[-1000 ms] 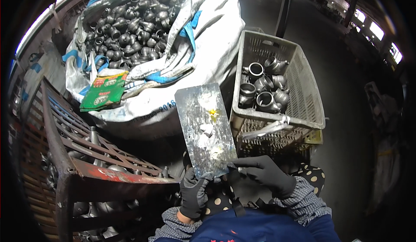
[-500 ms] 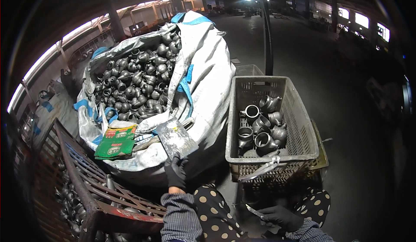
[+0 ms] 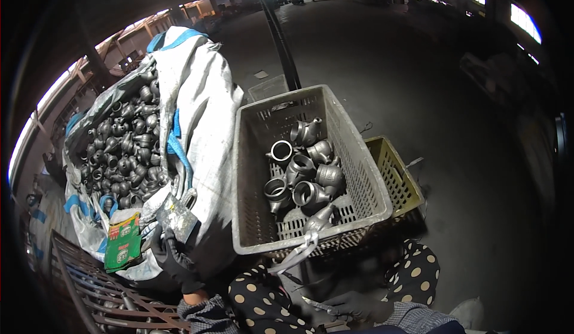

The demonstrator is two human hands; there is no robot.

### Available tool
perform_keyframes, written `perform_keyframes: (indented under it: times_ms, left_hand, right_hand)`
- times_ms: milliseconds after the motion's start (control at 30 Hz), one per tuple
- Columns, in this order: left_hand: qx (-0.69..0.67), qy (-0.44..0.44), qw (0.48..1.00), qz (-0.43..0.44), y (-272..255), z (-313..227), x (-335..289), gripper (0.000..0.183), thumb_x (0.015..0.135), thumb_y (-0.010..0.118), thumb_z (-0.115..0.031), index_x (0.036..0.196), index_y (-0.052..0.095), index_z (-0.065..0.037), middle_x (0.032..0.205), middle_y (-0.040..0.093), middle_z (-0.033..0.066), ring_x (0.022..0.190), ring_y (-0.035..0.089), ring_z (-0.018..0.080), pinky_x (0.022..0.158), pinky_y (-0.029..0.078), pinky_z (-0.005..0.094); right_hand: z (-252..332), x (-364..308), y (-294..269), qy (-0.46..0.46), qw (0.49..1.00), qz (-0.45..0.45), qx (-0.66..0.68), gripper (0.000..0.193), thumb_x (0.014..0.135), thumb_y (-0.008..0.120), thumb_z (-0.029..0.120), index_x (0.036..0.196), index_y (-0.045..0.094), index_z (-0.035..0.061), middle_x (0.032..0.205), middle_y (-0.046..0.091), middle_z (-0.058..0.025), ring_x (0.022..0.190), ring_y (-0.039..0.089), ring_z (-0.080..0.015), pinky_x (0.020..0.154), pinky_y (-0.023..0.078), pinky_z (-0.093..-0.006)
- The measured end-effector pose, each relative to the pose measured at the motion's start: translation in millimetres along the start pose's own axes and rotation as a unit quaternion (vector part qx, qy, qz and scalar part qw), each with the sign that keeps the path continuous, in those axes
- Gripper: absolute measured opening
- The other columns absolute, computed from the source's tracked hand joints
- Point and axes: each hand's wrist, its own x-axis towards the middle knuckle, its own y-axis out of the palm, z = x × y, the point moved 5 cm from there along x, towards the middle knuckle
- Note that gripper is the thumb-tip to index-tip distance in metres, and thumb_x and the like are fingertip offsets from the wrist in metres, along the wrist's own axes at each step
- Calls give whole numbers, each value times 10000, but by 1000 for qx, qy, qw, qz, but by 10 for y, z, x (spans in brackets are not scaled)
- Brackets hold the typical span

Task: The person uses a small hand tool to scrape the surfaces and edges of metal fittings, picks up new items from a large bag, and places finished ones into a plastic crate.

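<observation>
My left hand point(image 3: 175, 261), in a dark glove, reaches to the rim of the big white sack with its fingers stretched out. Its fingertips meet the lower edge of a worn, flat grey sheet point(image 3: 178, 217) lying there. My right hand point(image 3: 350, 305), also gloved, is low over my lap, closed round a small knife point(image 3: 315, 304) whose pale narrow blade points left; the handle is hidden in the fingers. In front of me stands a grey plastic crate point(image 3: 359, 178) holding several dark metal pipe-like fittings point(image 3: 300, 168) with round open mouths.
At left the white woven sack point(image 3: 206, 95) is heaped with similar metal fittings point(image 3: 125, 149). A green packet point(image 3: 124, 242) lies on its rim. A rusty barred metal frame point(image 3: 113, 304) stands lower left. Behind the crate rises a dark pole point(image 3: 280, 44); a yellowish crate point(image 3: 397, 178) sits beneath it at right.
The view has swung right, so sack and crate appear farther left. My left hand stays by the grey sheet's lower edge. My right hand still holds the knife over my lap.
</observation>
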Motion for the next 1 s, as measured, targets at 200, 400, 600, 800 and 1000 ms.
perform_keyframes:
  times_ms: [200, 400, 600, 800, 1000]
  left_hand:
    - [98, -62, 840, 531, 2608, 31, -467, 365, 891, 667, -84, 1234, 582, 5, 1064, 671, 82, 978, 643, 143, 838, 515, 267]
    - [281, 28, 677, 680, 3563, 1355, -692, 394, 796, 752, -247, 1135, 645, -76, 995, 697, 125, 903, 665, 221, 818, 514, 339]
    - [293, 28, 592, 750, 3433, 1194, -1262, 336, 864, 714, -164, 1171, 633, -52, 1065, 675, 80, 981, 614, 142, 848, 496, 311]
    - [250, -119, 643, 714, 3154, 470, -1173, 370, 870, 716, -174, 1185, 621, -4, 1033, 681, 93, 1010, 623, 162, 862, 503, 314]
    - [338, 172, 474, 795, 2262, -400, -1575, 680, 747, 796, -405, 1252, 584, -1, 1119, 669, 166, 1072, 633, 307, 899, 508, 383]
  right_hand:
    - [-36, -2, 69, 359, 868, -80, 333, 360, 893, 675, 239, 1225, 651, 100, 833, 689, -13, 622, 562, -54, 549, 434, -198]
    - [120, 38, -132, 330, 857, -158, 364, 259, 896, 665, 154, 1136, 703, 65, 702, 647, 21, 505, 487, -30, 447, 357, -186]
    - [172, -6, -339, 288, 860, -204, 370, 271, 897, 675, 172, 1127, 700, 32, 734, 654, 5, 583, 546, -44, 489, 396, -191]
    - [38, -137, -285, 197, 915, -191, 297, 372, 933, 639, 225, 1268, 613, 65, 884, 688, -28, 705, 588, -66, 629, 470, -210]
    - [58, -247, -212, 220, 921, -146, 288, 359, 945, 615, 194, 1281, 616, 68, 917, 693, 3, 758, 580, -38, 689, 483, -208]
